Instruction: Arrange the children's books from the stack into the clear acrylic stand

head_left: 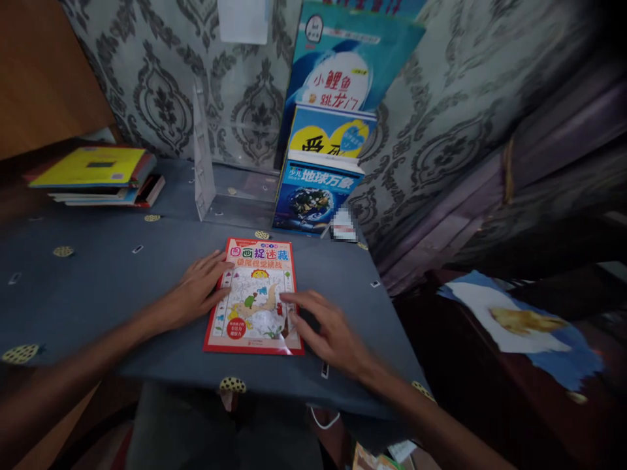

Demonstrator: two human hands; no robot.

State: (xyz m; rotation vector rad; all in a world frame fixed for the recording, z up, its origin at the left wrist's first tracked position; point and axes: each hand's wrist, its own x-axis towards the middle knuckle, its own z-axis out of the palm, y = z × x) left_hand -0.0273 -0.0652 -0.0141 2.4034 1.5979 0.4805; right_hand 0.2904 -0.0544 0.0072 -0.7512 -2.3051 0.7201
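Red-bordered book (255,310): flat on the worktop (102,277), globe book (313,199) standing beyond it.
Left hand (198,287): fingers loosely spread, along its left edge.
Right hand (330,326): thumb and forefinger parted, at its right edge.
Both hands: steadying it, I'd say; lifting would call for fingertips beneath.

Wall covering (161,104) pale grey, repeating dark damask medallions and scrolls; a plain white panel (243,21) high on it. Upper left: orange-brown wooden surface (44,78), grain blurred. Table (108,281) just in front of the wall, its blue-grey cover printed with yellow, dark-spotted fruit shapes and small white-edged labels. Right: mauve curtain (460,176) in slanting folds, a tan band (508,171) across it. Below that, dark reddish furniture (529,385), outline unclear. Light dim, right side deepest in shadow; floor too dark to read.
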